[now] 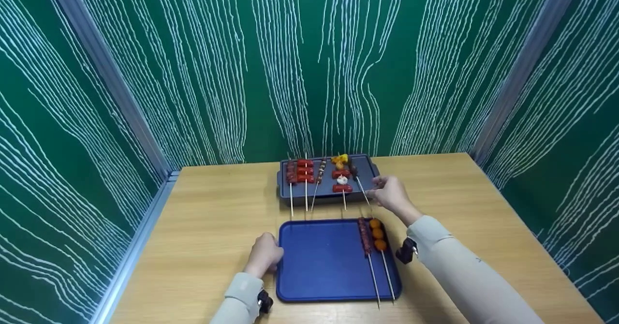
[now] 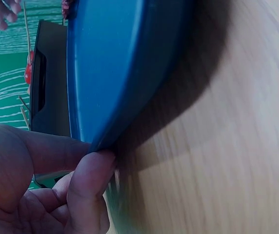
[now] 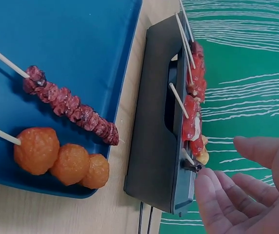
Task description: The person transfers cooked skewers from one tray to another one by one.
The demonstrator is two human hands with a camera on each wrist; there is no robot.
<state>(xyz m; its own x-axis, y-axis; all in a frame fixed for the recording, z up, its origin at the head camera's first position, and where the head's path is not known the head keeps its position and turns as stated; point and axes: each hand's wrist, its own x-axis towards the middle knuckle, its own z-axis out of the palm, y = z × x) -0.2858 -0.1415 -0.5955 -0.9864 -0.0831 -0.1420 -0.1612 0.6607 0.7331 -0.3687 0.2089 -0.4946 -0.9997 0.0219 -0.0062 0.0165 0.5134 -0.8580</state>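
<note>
While the left hand [image 1: 265, 254] pinches the lower-centre tray [image 1: 316, 263], skewer [image 1: 353, 170] pickup, the likely step, requires closing the spread right hand [image 1: 391, 196].

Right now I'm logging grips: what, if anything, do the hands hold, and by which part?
The left hand pinches the blue tray by its left rim; the right hand, near the dark grill, holds nothing.
</note>
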